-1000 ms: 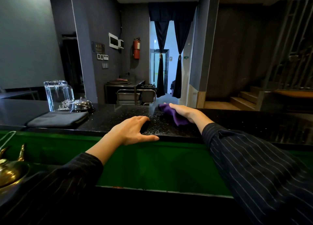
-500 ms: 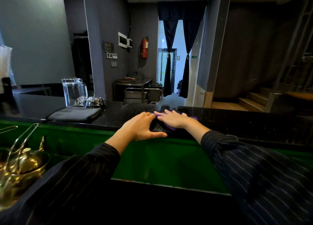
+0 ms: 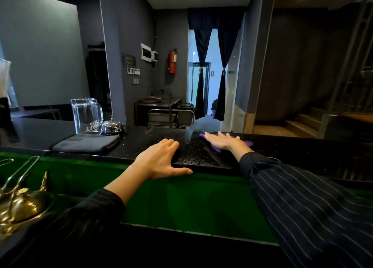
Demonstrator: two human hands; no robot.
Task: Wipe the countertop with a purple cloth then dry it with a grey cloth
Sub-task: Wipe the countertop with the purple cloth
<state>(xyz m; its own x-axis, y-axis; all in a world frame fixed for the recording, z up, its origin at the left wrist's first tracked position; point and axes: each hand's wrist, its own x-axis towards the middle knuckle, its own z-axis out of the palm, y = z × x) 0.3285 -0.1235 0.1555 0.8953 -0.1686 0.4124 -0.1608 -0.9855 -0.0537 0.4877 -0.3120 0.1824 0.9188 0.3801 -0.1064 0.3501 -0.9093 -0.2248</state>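
Note:
The black speckled countertop [image 3: 189,154] runs across the view above a green front panel. My right hand [image 3: 223,141] lies flat, fingers spread, pressing the purple cloth [image 3: 247,143] onto the counter; only the cloth's edges show around the hand. My left hand [image 3: 159,160] rests on the counter's near edge, fingers on top and thumb along the lip, holding nothing. A folded grey cloth [image 3: 86,144] lies on the counter to the left, clear of both hands.
A glass pitcher [image 3: 86,115] and a chrome call bell [image 3: 112,128] stand behind the grey cloth. A brass teapot [image 3: 22,203] with metal tongs sits low at the left. Stairs rise at the far right.
My right hand slid the purple cloth left toward my left hand, then back right and further out on the counter. My left hand stayed on the counter edge.

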